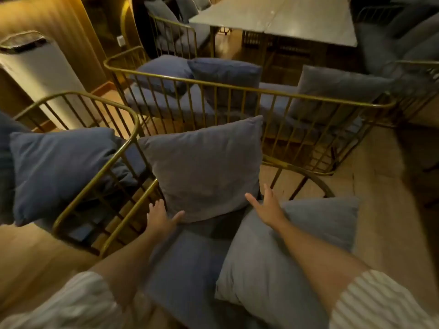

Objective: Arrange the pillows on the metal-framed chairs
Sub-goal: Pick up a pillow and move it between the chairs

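A grey-blue pillow [204, 167] stands upright against the back of the nearest gold metal-framed chair [126, 224]. My left hand [161, 216] is open at the pillow's lower left corner, fingers spread, touching or almost touching it. My right hand [266, 205] is open at its lower right corner. A second pillow [280, 252] lies tilted on the chair's blue seat cushion [185, 262], under my right forearm. Neither hand holds anything.
To the left, another gold-framed chair [78, 98] holds a blue pillow [61, 167]. Beyond stands a gold-framed bench [237, 87] with three pillows. A grey table [280, 17] is at the back and a white floor-standing unit [40, 74] at the far left. Wooden floor lies to the right.
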A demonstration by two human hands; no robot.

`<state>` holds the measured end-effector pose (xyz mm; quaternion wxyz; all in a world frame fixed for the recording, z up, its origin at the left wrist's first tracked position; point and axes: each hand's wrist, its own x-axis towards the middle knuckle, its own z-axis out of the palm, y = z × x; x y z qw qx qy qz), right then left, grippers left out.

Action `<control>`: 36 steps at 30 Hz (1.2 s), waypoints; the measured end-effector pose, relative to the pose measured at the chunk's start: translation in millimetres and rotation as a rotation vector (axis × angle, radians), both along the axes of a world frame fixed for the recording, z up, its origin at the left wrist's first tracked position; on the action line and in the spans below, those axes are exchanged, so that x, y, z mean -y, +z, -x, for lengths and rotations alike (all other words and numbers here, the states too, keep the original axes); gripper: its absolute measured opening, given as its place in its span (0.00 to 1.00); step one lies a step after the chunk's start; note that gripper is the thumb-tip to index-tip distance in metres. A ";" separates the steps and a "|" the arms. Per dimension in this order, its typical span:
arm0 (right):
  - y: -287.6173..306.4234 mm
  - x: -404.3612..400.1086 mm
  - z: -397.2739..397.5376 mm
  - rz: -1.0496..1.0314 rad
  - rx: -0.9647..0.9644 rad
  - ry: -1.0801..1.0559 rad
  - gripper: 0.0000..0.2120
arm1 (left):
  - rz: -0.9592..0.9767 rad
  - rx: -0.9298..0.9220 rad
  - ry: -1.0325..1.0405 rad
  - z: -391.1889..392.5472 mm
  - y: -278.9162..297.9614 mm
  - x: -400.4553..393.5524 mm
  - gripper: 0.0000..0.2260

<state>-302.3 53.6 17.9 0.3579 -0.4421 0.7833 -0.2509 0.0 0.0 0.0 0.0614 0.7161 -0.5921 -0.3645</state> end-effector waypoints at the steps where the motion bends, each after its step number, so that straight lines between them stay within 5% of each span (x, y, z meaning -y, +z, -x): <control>1: -6.1 18.7 1.4 0.012 0.069 -0.053 0.44 | -0.008 -0.063 0.032 3.0 -4.5 15.9 0.48; 6: -33.4 99.3 20.1 -0.017 0.246 -0.141 0.41 | 0.102 -0.474 0.224 6.2 -30.4 86.8 0.54; 13: -68.0 178.2 51.1 0.102 0.368 -0.349 0.54 | 0.241 -0.500 0.401 12.7 -65.4 152.6 0.56; 21: -73.6 196.0 27.3 0.132 0.364 -0.422 0.40 | 0.059 -0.508 0.539 -4.8 -83.0 186.2 0.59; 26: -49.8 191.8 22.1 0.072 0.279 -0.416 0.26 | 0.072 -0.562 0.517 -8.5 -74.8 192.4 0.39; 36: 18.5 145.0 -15.9 0.217 0.301 -0.630 0.27 | 0.158 -0.554 0.381 -29.6 -7.6 192.8 0.31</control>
